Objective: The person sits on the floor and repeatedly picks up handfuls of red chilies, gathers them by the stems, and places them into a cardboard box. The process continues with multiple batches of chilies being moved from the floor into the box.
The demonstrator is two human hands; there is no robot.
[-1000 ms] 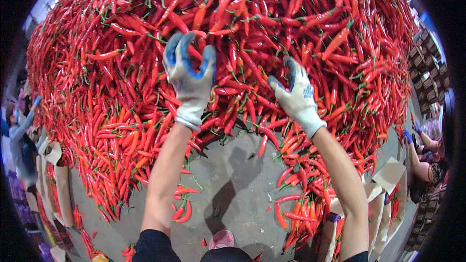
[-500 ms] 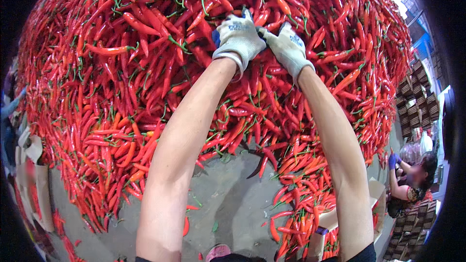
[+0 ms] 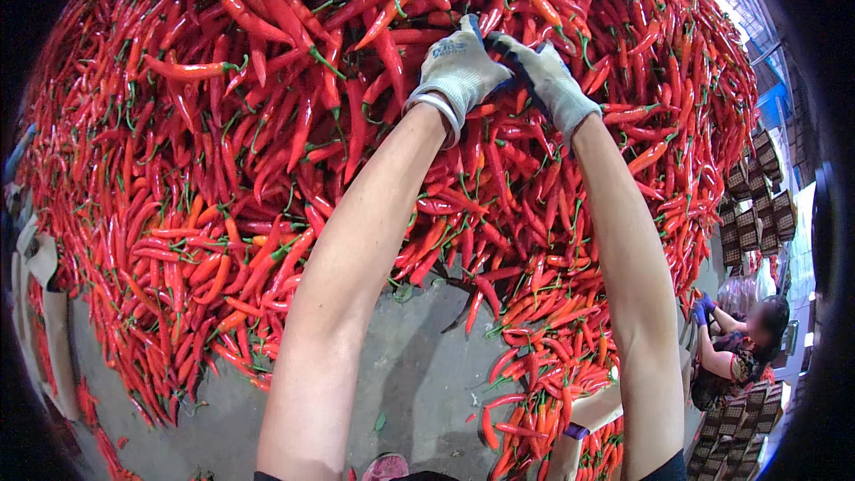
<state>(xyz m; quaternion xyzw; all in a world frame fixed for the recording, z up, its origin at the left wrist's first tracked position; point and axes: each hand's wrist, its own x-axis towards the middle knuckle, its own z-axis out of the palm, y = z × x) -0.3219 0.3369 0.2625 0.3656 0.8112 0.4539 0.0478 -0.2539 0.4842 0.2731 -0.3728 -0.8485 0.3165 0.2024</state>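
Your left hand and right hand sit side by side at the red chili pile; fingertips hidden, can't tell if either grips. Orange-red chili lies just far of your right, the nearer hand, axis far-left to near-right.

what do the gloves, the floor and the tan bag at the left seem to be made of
Left glove and right glove: apparently knitted fabric, matte off-white, judging by the ribbed cuffs; the dark bluish patches could be a rubbery coating. Floor: probably concrete, from its plain, dull grey surface. Tan bag: likely matte paper, going by its stiff folds.
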